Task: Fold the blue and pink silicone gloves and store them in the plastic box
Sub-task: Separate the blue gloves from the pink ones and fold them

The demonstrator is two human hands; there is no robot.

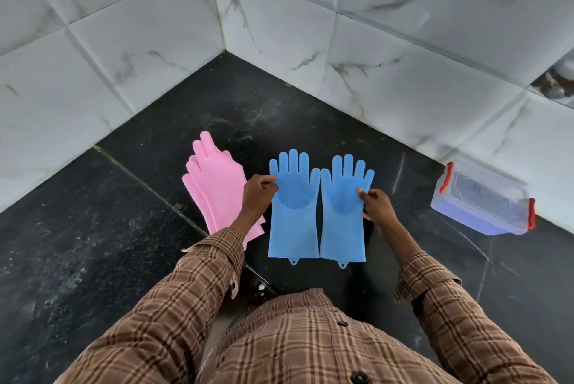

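Observation:
Two blue silicone gloves lie flat side by side on the black counter, fingers pointing away: the left blue glove (293, 213) and the right blue glove (343, 216). My left hand (257, 194) pinches the left edge of the left blue glove near its thumb. My right hand (377, 205) pinches the right edge of the right blue glove. The pink gloves (214, 188) lie stacked on each other to the left, partly under my left wrist. The clear plastic box (483, 202) with red latches stands closed at the right.
The black stone counter (108, 244) fills a corner bounded by white marble-tiled walls (388, 73) at the back left and back right. The box sits against the right wall.

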